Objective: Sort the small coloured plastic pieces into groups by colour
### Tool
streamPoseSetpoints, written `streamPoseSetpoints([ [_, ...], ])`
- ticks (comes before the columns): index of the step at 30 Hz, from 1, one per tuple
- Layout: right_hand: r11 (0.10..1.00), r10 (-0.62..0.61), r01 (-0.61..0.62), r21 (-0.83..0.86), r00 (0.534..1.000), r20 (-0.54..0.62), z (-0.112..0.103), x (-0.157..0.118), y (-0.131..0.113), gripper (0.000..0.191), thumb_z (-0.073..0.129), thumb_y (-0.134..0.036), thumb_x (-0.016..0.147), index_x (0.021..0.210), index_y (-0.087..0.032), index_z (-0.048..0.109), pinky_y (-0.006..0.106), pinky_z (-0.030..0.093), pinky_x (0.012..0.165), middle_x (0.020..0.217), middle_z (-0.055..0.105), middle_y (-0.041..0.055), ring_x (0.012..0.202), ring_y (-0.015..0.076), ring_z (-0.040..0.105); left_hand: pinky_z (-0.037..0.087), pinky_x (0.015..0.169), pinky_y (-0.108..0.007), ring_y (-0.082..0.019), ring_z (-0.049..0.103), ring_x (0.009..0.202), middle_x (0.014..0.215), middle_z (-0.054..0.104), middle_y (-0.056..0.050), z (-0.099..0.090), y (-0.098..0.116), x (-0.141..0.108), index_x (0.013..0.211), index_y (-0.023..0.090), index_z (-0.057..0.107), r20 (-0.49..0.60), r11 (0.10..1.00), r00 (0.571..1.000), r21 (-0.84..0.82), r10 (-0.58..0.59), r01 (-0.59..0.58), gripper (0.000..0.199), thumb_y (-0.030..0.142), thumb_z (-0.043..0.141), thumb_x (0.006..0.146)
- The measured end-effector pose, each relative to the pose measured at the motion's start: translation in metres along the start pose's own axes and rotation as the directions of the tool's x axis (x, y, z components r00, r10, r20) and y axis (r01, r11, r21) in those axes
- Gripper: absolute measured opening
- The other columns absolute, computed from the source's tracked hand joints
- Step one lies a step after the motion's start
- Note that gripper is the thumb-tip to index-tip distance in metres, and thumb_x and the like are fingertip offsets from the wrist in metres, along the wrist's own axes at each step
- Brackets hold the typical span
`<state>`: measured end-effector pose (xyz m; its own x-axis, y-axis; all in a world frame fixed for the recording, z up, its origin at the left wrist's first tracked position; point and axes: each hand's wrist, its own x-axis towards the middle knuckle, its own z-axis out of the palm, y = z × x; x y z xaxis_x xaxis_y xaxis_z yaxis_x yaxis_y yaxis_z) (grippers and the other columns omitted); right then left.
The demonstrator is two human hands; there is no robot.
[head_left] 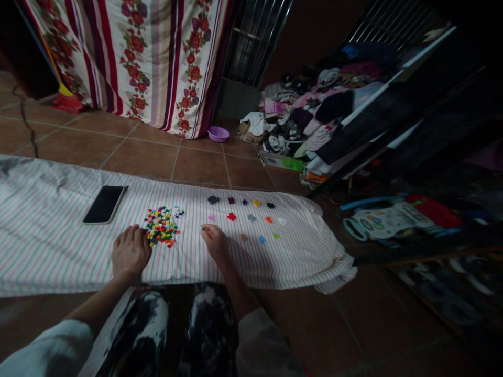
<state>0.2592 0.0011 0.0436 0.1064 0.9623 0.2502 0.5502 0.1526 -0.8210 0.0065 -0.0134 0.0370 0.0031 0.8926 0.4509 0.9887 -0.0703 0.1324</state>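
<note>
Right hand [215, 243] pinches a small green piece [203, 229], midway between the surface's [184, 264] near and far edges; left hand [131, 248] lies flat beside the mixed pile [162, 226], colour clusters [231, 216] towards the right end.

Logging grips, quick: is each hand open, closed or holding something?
Left hand: open, palm down beside the mixed pile.
Right hand: closed, pinching a small green piece.
</note>
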Motion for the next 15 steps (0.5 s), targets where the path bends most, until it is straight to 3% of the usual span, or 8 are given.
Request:
streamPoseSetpoints([
  [8,0.996,0.062,-0.073,-0.053,0.979,-0.197,-0.040,-0.028,0.038,0.024,0.053,-0.025,0.084,0.096,-0.020,0.072,0.033,0.054,0.080,0.092,0.071,0.0072,0.085,0.0195,0.066,0.040,0.096,-0.044,-0.031,0.055,0.117,0.123,0.064,-0.017,-0.002,0.002,0.000,0.106,0.012,0.061,0.011,0.998,0.999,-0.036,-0.050,0.050,0.033,0.028,0.037,0.092],
  [15,0.992,-0.004,-0.031,-0.123,0.963,-0.269,-0.042,-0.040,0.050,0.026,0.047,-0.023,0.086,0.095,-0.017,0.071,0.036,0.051,0.088,0.095,0.071,0.0098,0.093,0.0213,0.064,0.044,0.091,-0.041,-0.028,0.060,0.105,0.109,0.067,-0.017,-0.005,-0.001,0.000,0.106,0.011,0.060,0.017,0.987,0.995,-0.124,-0.099,0.100,0.035,0.029,0.033,0.092],
])
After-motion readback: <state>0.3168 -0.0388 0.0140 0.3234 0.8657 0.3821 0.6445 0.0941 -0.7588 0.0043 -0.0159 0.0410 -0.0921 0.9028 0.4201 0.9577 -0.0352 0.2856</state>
